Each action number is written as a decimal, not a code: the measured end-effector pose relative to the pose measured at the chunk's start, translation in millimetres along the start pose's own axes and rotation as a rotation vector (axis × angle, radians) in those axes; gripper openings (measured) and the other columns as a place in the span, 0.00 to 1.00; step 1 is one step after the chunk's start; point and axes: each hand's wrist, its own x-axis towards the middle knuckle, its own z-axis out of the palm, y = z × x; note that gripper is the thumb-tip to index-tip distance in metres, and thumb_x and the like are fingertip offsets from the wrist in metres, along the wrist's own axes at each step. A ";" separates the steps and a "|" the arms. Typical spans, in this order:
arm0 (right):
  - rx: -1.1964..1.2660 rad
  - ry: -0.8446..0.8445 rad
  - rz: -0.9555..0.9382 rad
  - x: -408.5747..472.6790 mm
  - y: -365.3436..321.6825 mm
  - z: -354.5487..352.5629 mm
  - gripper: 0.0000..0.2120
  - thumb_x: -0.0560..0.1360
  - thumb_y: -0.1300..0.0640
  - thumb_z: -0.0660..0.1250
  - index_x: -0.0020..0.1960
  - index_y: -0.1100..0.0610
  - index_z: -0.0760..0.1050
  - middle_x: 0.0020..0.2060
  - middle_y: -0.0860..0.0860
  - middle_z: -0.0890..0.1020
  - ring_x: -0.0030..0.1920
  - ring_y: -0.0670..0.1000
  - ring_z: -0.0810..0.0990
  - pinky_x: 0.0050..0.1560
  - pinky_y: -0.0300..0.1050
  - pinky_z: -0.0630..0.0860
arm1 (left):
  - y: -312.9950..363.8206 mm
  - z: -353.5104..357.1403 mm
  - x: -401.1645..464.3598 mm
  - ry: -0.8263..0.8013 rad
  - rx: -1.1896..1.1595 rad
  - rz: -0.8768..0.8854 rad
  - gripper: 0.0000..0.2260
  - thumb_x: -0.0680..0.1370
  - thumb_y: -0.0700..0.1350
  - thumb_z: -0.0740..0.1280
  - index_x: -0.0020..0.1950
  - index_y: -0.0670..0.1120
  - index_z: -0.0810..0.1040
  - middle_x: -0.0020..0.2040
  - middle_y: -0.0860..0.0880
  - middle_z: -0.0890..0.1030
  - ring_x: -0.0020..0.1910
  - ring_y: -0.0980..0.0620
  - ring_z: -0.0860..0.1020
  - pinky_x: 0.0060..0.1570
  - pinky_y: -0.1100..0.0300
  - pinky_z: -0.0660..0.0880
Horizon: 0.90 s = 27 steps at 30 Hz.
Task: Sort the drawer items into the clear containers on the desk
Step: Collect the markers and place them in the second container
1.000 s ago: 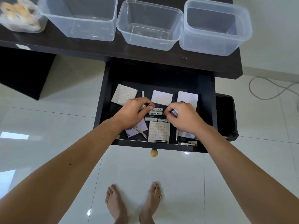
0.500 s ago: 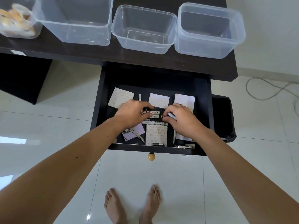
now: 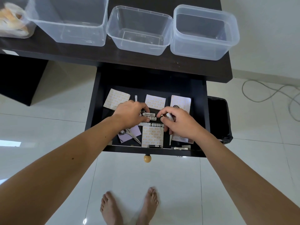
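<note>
The open dark drawer [image 3: 97,101] holds white batteries [image 3: 149,114], several patterned paper pads [image 3: 152,137], a lone battery [image 3: 136,98] at the back, scissors [image 3: 132,134] on a lilac pad, and a black battery [image 3: 155,146] by the front edge. My left hand [image 3: 129,113] is closed around batteries at the left end of the white pile. My right hand [image 3: 178,122] pinches a white battery [image 3: 169,116] with a gold tip at the pile's right. Three empty clear containers [image 3: 139,30] stand on the desk above.
A fourth container [image 3: 14,21] at the desk's far left holds tape rolls. A black bin [image 3: 219,120] stands right of the drawer, a cable [image 3: 267,93] lies on the tiled floor, and my bare feet [image 3: 129,208] are below the drawer knob [image 3: 147,158].
Both hands stayed over the battery pile, fingers shifting slightly as they gather batteries. The camera tilted a little, so the desk and drawer sit lower in view.
</note>
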 end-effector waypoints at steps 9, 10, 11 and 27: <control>-0.169 0.043 0.005 11.4 3.1 8.3 0.07 0.74 0.47 0.80 0.46 0.45 0.82 0.49 0.46 0.81 0.53 0.47 0.78 0.52 0.46 0.76 | -9.3 -9.8 -11.8 -0.031 -0.129 0.154 0.13 0.82 0.58 0.66 0.60 0.52 0.80 0.55 0.53 0.81 0.53 0.53 0.78 0.50 0.55 0.75; -0.202 0.038 0.020 13.6 2.3 9.1 0.07 0.73 0.47 0.80 0.47 0.44 0.82 0.51 0.48 0.79 0.54 0.48 0.77 0.54 0.47 0.76 | -10.6 -11.3 -15.0 -0.020 -0.162 0.154 0.13 0.84 0.56 0.65 0.61 0.50 0.79 0.57 0.52 0.79 0.53 0.54 0.77 0.51 0.56 0.75; -0.226 0.025 0.038 15.1 1.0 10.0 0.09 0.73 0.46 0.80 0.49 0.44 0.82 0.54 0.49 0.78 0.55 0.50 0.76 0.55 0.47 0.76 | -11.3 -13.6 -18.9 0.000 -0.188 0.151 0.13 0.85 0.55 0.63 0.62 0.48 0.77 0.58 0.51 0.76 0.53 0.54 0.76 0.51 0.56 0.74; -0.190 0.040 -0.094 9.5 2.3 8.8 0.13 0.83 0.50 0.69 0.66 0.40 0.75 0.52 0.43 0.78 0.53 0.43 0.76 0.47 0.35 0.68 | -25.8 -10.2 -51.9 -0.011 -0.537 0.032 0.06 0.87 0.49 0.60 0.63 0.51 0.72 0.38 0.50 0.77 0.29 0.61 0.75 0.27 0.69 0.70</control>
